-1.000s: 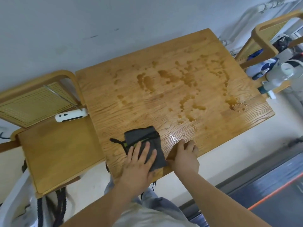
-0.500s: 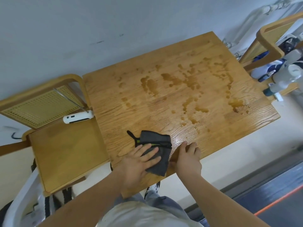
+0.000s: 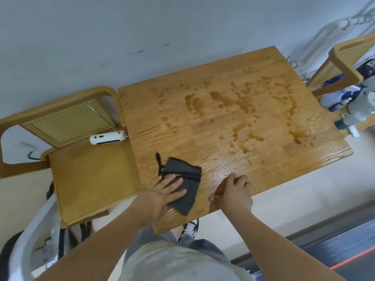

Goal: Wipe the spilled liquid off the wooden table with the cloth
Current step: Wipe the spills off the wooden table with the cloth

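Wiping in hand: cloth (image 3: 186, 175) at near-left corner of surface (image 3: 274, 171).
Left hand (image 3: 162, 197) flat on cloth, grip apart; right hand (image 3: 235, 193) rests by the front edge, fingers loosely bent, holding nothing. Brown liquid (image 3: 233, 102) spots the far and right parts, apart from cloth. Next likely needs a pressed sweep outward into it.

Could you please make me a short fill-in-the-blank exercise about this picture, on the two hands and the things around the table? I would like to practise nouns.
1. The left hand presses flat on a dark grey ____.
2. The right hand rests directly on the wooden ____, near its front edge.
3. The white device lies on the seat of a ____.

Missing words: cloth; table; chair.
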A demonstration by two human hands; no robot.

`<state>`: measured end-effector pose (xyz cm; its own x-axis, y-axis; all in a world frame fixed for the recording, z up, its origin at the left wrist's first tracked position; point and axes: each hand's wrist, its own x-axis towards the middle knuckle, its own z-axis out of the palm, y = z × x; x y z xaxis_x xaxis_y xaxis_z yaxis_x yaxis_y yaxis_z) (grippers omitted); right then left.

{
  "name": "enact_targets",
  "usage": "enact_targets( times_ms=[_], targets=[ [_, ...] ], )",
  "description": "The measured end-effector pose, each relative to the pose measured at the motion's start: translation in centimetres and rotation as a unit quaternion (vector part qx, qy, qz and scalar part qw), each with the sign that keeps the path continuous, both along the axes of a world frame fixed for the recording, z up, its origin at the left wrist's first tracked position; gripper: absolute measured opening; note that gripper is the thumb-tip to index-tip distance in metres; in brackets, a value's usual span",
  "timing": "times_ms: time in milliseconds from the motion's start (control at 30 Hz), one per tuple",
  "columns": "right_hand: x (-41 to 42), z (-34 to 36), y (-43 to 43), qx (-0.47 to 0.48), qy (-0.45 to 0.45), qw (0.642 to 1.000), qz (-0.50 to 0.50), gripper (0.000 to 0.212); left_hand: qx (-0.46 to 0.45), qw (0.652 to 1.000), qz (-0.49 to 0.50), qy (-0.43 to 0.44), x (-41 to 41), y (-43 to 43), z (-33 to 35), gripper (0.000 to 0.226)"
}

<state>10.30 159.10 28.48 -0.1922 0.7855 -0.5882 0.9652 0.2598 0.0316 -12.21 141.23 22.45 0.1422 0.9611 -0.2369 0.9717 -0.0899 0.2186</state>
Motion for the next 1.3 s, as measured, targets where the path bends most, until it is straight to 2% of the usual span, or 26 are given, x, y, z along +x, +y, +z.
enact_targets(
  times_ms=[33,100,133,200,267,333,367,400,467,533,600,633,700,767,833,867,900,967,1000,1033,1067,1133,1167,1233,1300],
  targets=[
    [0.0,0.0,-0.1,-0.002,-0.003,1.0,0.002,0.119,-0.011,0.995,0.094,-0.021,-0.5,-0.3,0.3,0.078],
    [-0.1,-0.1,-0.3,-0.003,-0.006,1.0,-0.001,0.121,-0.001,0.954,0.296,-0.046,1.0,-0.4,0.7,0.074],
    [-0.1,-0.3,-0.3,-0.002,-0.007,1.0,-0.003,0.122,0.0,0.938,0.344,-0.031,2.6,-0.3,0.8,0.072],
    [-0.2,-0.4,-0.3,0.001,-0.016,1.0,0.004,0.122,0.001,0.952,0.305,-0.013,5.8,-1.1,0.7,0.075],
    [-0.3,-0.5,-0.2,-0.002,-0.028,0.999,0.015,0.123,-0.018,0.988,0.151,-0.017,7.3,-3.3,0.3,0.077],
    [-0.6,-0.7,-0.1,-0.009,-0.032,0.999,0.013,0.124,-0.02,0.999,0.009,-0.027,4.8,-5.2,0.2,0.071],
    [-0.7,-0.8,-0.1,-0.01,-0.03,0.999,0.007,0.125,-0.013,1.0,-0.016,-0.024,3.0,-5.7,0.2,0.068],
    [-0.8,-0.9,-0.1,-0.009,-0.029,1.0,0.004,0.125,0.002,1.0,-0.01,-0.006,1.3,-6.0,0.3,0.065],
    [-0.8,-1.0,-0.1,-0.004,-0.029,1.0,0.007,0.126,0.005,0.994,0.104,0.024,-0.8,-6.5,0.9,0.062],
    [-0.6,-1.1,-0.1,0.0,-0.027,1.0,0.005,0.126,-0.012,0.959,0.283,0.022,1.1,-6.2,1.5,0.063],
    [-0.6,-1.1,-0.1,0.0,-0.026,1.0,0.002,0.125,-0.015,0.926,0.376,0.018,6.0,-5.6,1.2,0.068],
    [-0.6,-1.1,-0.1,0.0,-0.027,1.0,0.002,0.125,-0.008,0.93,0.367,0.016,8.4,-5.3,0.9,0.07],
    [-0.6,-1.2,-0.1,-0.001,-0.031,1.0,0.004,0.125,-0.004,0.961,0.277,0.007,9.7,-5.7,1.0,0.071],
    [-0.7,-1.1,0.0,-0.001,-0.031,0.999,0.006,0.125,0.003,0.987,0.158,0.008,6.6,-6.2,1.2,0.069],
    [-0.6,-1.2,0.1,-0.002,-0.028,1.0,0.006,0.125,0.005,0.993,0.102,0.054,2.4,-5.7,1.4,0.062],
    [-0.6,-1.2,0.1,-0.003,-0.026,1.0,0.007,0.125,0.008,0.988,0.135,0.075,1.0,-5.2,1.5,0.061],
    [-0.5,-1.2,0.1,-0.003,-0.023,1.0,0.006,0.124,-0.011,0.975,0.209,0.073,0.4,-4.3,2.0,0.061],
    [-0.2,-1.3,0.0,0.0,-0.016,1.0,0.002,0.124,-0.044,0.923,0.38,0.039,1.7,-1.9,2.7,0.062],
    [-0.1,-1.3,-0.1,0.002,-0.011,1.0,0.001,0.124,-0.056,0.907,0.415,0.042,3.2,-0.9,2.9,0.065],
    [0.1,-1.3,-0.1,0.004,-0.006,1.0,-0.002,0.124,-0.056,0.912,0.404,0.038,5.0,-0.2,2.9,0.069],
    [0.2,-1.2,-0.1,0.004,0.001,1.0,-0.006,0.124,-0.051,0.933,0.355,0.026,6.5,0.1,2.9,0.073],
    [0.4,-1.0,-0.1,-0.004,0.015,1.0,-0.024,0.124,-0.047,0.98,0.191,0.023,7.6,-0.6,2.5,0.072],
    [0.4,-0.8,-0.1,-0.012,0.019,0.999,-0.031,0.125,-0.049,0.99,0.127,0.021,7.0,-1.0,2.2,0.068],
    [0.2,-0.3,0.3,-0.026,0.026,0.999,-0.037,0.123,-0.078,0.995,0.051,0.032,4.2,-0.8,2.4,0.066],
    [-0.3,0.3,1.1,-0.026,0.044,0.998,-0.026,0.115,-0.074,0.994,0.058,0.059,1.1,0.5,2.7,0.067]
  ],
)
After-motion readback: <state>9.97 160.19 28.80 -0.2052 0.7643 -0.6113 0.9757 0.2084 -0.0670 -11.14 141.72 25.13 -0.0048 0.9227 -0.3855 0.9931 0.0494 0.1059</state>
